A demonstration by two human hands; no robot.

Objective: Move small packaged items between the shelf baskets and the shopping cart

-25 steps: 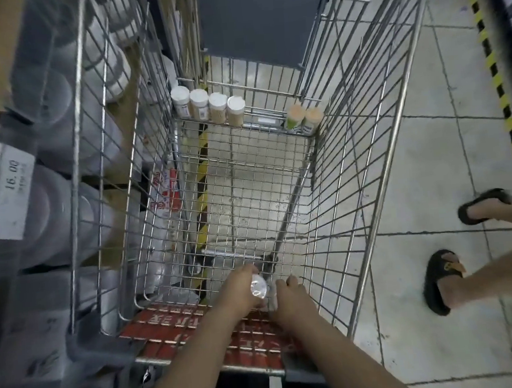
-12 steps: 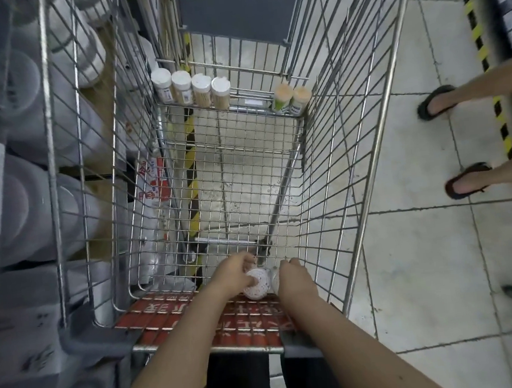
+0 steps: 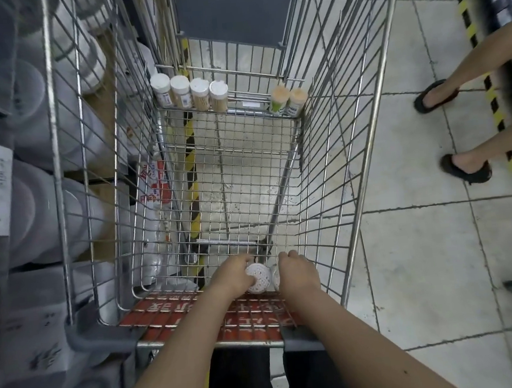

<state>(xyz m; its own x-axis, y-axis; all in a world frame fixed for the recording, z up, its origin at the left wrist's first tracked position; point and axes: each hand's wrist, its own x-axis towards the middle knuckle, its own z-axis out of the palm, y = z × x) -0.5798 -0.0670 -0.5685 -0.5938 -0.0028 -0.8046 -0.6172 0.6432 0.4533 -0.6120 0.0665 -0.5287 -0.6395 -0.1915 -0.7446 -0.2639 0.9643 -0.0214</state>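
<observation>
Passer-by's sandalled feet (image 3: 450,133) nearer; each hand's grip, left hand (image 3: 232,275) and right hand (image 3: 297,273), clamped on a white jar (image 3: 258,277) over the cart (image 3: 364,141).

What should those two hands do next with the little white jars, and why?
Probably lower them to the cart floor and let go. The left hand grips one jar, the right hand seems to hold another, both low inside the cart; six jars already stand at its far end.

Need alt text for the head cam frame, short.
Looking down into a wire shopping cart, the left hand grips a white perforated-lid jar and the right hand grips another at the near end. Six small jars stand at the far end; a passer-by's sandalled feet cross the tiled floor.
</observation>
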